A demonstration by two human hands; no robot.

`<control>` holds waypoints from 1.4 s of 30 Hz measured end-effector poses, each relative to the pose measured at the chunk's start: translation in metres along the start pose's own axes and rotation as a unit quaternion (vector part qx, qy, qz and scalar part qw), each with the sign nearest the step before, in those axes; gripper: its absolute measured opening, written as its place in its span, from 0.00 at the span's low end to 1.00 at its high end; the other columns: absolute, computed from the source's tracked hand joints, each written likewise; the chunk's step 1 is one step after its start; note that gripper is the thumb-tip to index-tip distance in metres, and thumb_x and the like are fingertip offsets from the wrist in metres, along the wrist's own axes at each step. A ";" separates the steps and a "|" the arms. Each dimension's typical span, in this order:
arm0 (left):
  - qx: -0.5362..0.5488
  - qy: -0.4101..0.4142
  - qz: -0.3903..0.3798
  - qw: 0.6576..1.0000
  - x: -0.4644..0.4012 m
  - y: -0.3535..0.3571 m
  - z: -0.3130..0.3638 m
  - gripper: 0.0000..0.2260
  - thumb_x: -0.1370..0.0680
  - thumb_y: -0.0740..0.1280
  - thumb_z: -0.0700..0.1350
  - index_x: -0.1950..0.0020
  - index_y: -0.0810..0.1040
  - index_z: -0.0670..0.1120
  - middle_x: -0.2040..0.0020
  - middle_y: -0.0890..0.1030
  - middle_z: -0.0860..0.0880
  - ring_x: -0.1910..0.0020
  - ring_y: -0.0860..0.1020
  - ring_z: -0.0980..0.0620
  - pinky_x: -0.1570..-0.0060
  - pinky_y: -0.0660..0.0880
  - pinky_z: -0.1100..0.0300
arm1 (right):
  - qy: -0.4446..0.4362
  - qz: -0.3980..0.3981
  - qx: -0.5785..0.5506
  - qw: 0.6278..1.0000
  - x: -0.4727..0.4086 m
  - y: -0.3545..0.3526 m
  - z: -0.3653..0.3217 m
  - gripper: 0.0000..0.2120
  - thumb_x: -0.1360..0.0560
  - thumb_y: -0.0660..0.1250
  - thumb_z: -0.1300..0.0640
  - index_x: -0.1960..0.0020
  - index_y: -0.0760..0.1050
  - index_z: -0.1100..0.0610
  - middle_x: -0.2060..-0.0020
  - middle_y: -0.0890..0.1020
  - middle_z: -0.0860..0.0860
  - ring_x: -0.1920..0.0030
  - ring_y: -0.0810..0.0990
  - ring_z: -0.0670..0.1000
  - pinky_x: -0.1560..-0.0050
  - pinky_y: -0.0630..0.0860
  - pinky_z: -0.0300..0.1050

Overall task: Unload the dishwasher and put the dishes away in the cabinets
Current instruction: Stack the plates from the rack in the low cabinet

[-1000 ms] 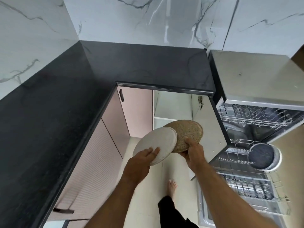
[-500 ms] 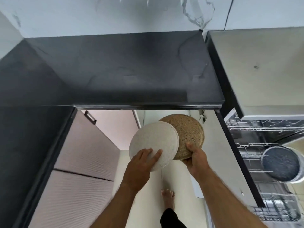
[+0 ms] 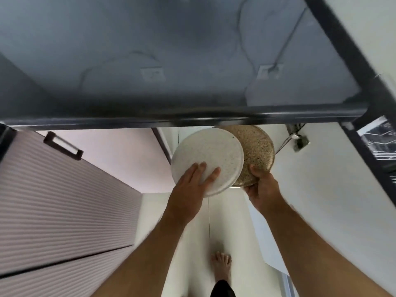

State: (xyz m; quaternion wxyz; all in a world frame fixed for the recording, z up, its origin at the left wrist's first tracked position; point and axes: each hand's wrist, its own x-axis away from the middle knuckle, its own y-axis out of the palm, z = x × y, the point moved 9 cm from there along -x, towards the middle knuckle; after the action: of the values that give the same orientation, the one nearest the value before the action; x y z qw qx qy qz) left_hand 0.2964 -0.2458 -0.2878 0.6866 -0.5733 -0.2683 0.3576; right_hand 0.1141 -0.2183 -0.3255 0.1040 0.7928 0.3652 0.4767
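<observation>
Head view, looking down past the front edge of the dark worktop (image 3: 192, 61): a person carries two plates toward the open cabinet (image 3: 321, 179) beneath it. Left hand (image 3: 188, 189) lies with straight fingers spread flat over the pale speckled plate (image 3: 212, 151); whether its thumb hooks under the rim cannot be told. Right hand (image 3: 262, 187) grips the near rim of the brown speckled plate (image 3: 257, 151), thumb on top and fingers curled beneath. Both plates are tilted with their far edges leading, just under the lip of the worktop, the pale one overlapping the brown one on its left, apparently so that each can slide into the cabinet in turn. One plate per hand keeps them from knocking together, though they look close to touching where they overlap. A ribbed pink cabinet door (image 3: 64, 200) with a dark handle (image 3: 63, 145) stands to the left of the opening, and a sliver of the dishwasher rack (image 3: 383, 138) shows to the right of the worktop. Below the plates, a bare foot (image 3: 221, 266) rests on the pale floor. Judged from this, the step in hand is stowing, not yet releasing.
</observation>
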 end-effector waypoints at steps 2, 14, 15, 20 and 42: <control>-0.018 0.015 0.013 1.000 -0.018 0.019 -0.005 0.29 0.24 0.52 0.40 0.22 0.62 0.54 0.26 0.69 0.43 0.29 0.69 0.39 0.34 0.69 0.45 | -0.021 -0.011 -0.006 1.000 -0.027 0.001 0.001 0.22 0.24 0.63 0.69 0.31 0.69 0.64 0.42 0.81 0.60 0.53 0.85 0.55 0.62 0.82 0.47; -0.139 -0.064 0.052 0.987 -0.194 0.092 -0.109 0.28 0.22 0.45 0.43 0.21 0.56 0.58 0.22 0.61 0.51 0.25 0.64 0.45 0.38 0.61 0.25 | -0.135 -0.081 0.035 0.987 -0.222 0.073 -0.042 0.22 0.22 0.62 0.70 0.29 0.66 0.61 0.41 0.79 0.63 0.47 0.82 0.61 0.63 0.83 0.52; -0.134 -0.071 0.054 0.987 -0.204 0.099 -0.115 0.27 0.20 0.46 0.42 0.21 0.51 0.60 0.21 0.57 0.53 0.23 0.60 0.46 0.36 0.58 0.25 | -0.138 -0.082 0.034 0.986 -0.234 0.078 -0.043 0.21 0.23 0.62 0.70 0.30 0.67 0.61 0.42 0.80 0.63 0.48 0.82 0.61 0.63 0.83 0.52; -0.106 -0.092 0.115 0.983 -0.235 0.109 -0.135 0.27 0.19 0.53 0.41 0.23 0.54 0.63 0.24 0.61 0.53 0.26 0.60 0.48 0.36 0.59 0.26 | -0.154 -0.080 0.057 0.983 -0.289 0.088 -0.049 0.22 0.23 0.64 0.70 0.31 0.69 0.60 0.42 0.81 0.62 0.48 0.82 0.62 0.63 0.82 0.56; 0.159 -0.173 0.266 0.935 -0.309 0.107 -0.217 0.29 0.34 0.62 0.42 0.33 0.76 0.58 0.36 0.75 0.49 0.34 0.71 0.47 0.33 0.70 0.52 | -0.493 0.097 0.574 0.647 -0.288 0.142 -0.086 0.14 0.27 0.65 0.52 0.47 0.82 0.57 0.50 0.85 0.55 0.45 0.79 0.57 0.46 0.74 0.43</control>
State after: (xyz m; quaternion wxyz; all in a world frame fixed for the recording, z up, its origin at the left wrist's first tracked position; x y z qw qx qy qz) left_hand 0.2601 -0.6128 -0.4227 0.5919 -0.4365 -0.1605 0.6583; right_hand 0.0304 -0.5304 -0.4037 -0.2543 0.8426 0.3819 -0.2821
